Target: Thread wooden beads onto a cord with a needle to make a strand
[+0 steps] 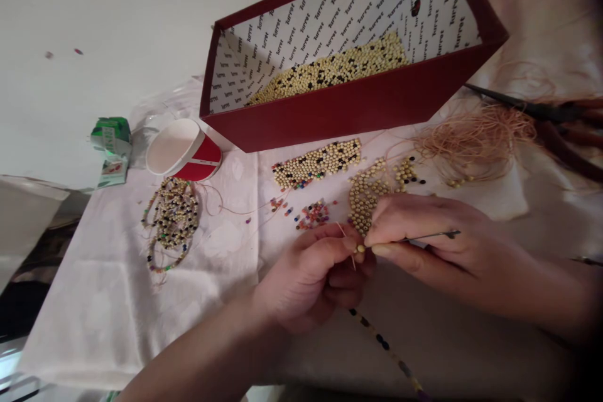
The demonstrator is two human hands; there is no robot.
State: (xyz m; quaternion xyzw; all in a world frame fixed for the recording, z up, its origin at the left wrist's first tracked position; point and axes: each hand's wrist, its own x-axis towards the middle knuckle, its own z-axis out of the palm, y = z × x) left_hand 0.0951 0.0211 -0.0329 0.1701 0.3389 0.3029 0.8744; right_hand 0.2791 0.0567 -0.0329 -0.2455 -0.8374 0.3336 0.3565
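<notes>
My left hand (325, 270) is closed, thumb and fingers pinching the end of a beaded string (384, 342) that hangs down below it. A thin thread (346, 239) sticks up past the thumb. Two or so pale beads (360, 249) show at the fingertips, between both hands. My right hand (438, 251) is closed too, its thumb and forefinger pinched around a slim dark metal rod (431, 237) with a small knobbed end. The rod's tip is hidden at the fingers. Just beyond the hands lie loose pale beads (365, 198) and a small patch of mixed orange beads (313, 216).
A dark red box (339, 107) holds many pale and black beads. Nearby are a paper cup (202, 160), a heap of beaded strands (172, 217), a rectangular patch of beads (315, 165), tangled thread (480, 138), scissors (556, 113) and a green carton (110, 138).
</notes>
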